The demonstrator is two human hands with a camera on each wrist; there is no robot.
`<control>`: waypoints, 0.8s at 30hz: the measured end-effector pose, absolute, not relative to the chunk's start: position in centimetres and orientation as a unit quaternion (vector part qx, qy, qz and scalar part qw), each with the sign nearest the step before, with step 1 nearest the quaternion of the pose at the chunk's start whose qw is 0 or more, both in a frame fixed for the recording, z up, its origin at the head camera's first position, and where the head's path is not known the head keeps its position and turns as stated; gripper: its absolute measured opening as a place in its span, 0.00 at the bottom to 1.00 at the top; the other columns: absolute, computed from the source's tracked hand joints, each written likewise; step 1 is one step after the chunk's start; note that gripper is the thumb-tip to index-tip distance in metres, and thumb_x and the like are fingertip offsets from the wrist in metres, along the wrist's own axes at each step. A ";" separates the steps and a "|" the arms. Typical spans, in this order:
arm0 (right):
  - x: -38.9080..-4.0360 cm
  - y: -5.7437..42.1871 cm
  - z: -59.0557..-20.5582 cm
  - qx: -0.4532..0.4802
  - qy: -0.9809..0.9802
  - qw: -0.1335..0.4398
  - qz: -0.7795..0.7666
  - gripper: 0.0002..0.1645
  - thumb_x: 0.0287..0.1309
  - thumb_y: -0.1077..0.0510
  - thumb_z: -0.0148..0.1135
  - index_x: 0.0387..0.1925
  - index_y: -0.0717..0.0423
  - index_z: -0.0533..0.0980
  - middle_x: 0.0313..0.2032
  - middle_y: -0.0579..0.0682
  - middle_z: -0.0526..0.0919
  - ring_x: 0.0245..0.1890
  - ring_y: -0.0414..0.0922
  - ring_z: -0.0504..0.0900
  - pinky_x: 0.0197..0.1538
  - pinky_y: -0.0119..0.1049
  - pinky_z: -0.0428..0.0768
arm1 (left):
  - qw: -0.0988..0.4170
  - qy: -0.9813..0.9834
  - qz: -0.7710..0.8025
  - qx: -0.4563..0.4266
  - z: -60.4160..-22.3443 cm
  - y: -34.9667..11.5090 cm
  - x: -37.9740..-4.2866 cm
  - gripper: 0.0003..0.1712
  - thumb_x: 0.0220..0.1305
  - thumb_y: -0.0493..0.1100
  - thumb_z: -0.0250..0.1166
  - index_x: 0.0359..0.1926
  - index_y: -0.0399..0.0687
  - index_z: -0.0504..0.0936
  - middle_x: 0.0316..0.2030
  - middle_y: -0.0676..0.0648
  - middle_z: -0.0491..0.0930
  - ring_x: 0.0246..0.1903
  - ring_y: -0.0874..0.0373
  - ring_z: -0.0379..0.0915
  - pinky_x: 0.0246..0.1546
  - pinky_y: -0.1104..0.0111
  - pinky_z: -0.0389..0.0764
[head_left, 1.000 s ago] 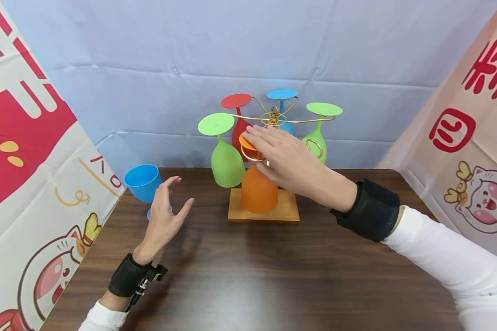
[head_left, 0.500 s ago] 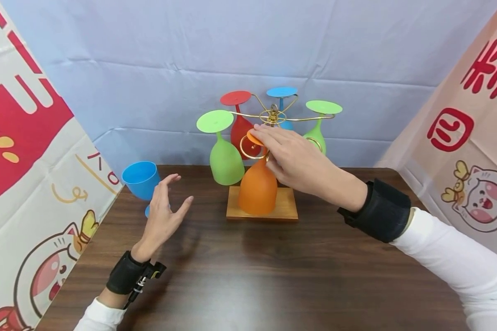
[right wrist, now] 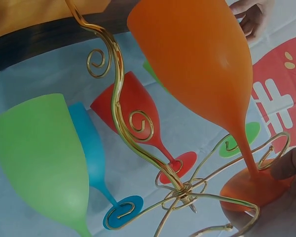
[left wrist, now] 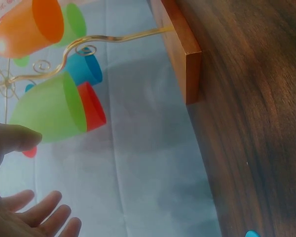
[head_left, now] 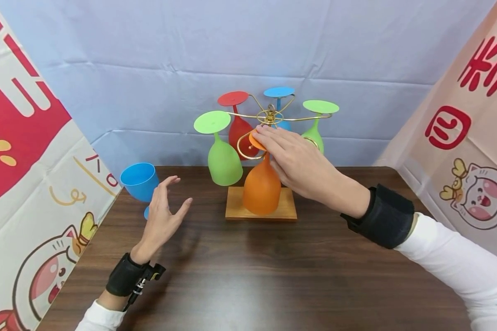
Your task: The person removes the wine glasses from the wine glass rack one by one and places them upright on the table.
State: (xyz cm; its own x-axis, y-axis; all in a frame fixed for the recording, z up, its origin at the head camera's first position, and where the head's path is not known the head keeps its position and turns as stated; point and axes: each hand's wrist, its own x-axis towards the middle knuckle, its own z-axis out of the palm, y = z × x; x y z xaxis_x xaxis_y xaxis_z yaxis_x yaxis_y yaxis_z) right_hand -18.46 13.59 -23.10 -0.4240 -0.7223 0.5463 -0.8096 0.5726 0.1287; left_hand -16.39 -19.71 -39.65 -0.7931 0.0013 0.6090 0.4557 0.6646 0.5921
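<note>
My right hand pinches the round foot of an upside-down orange goblet. In the right wrist view the thumb lies on the foot beside a gold wire hook. The goblet's bowl hangs above the wooden base of a gold wire glass rack. Whether the stem sits inside the hook, I cannot tell. Other goblets hang inverted there: green, red, blue and another green one. My left hand hovers at the left, fingers spread, holding nothing.
An upright blue goblet stands on the dark wooden table, partly behind my left hand. A pale cloth hangs at the back, and printed cloths flank both sides.
The orange goblet's foot has shifted right, and its bowl has swung slightly left, then right. My right hand moved a little right with it. My left hand stays nearly still.
</note>
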 end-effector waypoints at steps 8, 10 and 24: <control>-18.0 14.0 -23.5 0.457 -0.834 0.303 0.068 0.31 0.66 0.68 0.62 0.69 0.66 0.70 0.69 0.62 0.74 0.72 0.57 0.72 0.74 0.52 0.69 | 0.288 -0.865 -0.389 -0.133 -39.6 -19.8 -16.1 0.40 0.63 0.38 0.73 0.71 0.36 0.63 0.65 0.33 0.71 0.66 0.37 0.65 0.65 0.41 0.71; -17.7 14.1 -23.5 0.458 -0.832 0.307 0.059 0.31 0.65 0.68 0.62 0.69 0.66 0.69 0.69 0.62 0.74 0.72 0.57 0.71 0.75 0.51 0.68 | 0.288 -0.867 -0.385 -0.131 -39.7 -19.9 -15.9 0.40 0.63 0.37 0.73 0.71 0.36 0.63 0.65 0.33 0.71 0.66 0.37 0.65 0.64 0.41 0.71; -16.6 14.9 -24.3 0.455 -0.819 0.348 0.028 0.32 0.65 0.68 0.63 0.70 0.65 0.69 0.69 0.61 0.75 0.72 0.56 0.72 0.76 0.50 0.68 | 0.279 -0.873 -0.378 -0.126 -40.3 -19.9 -15.0 0.40 0.63 0.37 0.73 0.71 0.36 0.63 0.64 0.33 0.71 0.65 0.36 0.65 0.62 0.40 0.71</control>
State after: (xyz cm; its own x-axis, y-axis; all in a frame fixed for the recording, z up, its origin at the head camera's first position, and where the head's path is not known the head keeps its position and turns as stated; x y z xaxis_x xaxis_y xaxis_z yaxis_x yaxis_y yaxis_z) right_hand -16.65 14.94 -24.30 -0.3436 -0.7269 0.5947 -0.7652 0.5838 0.2715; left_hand -14.97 -19.88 -40.30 -0.8119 0.0091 0.5837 0.4322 0.6816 0.5904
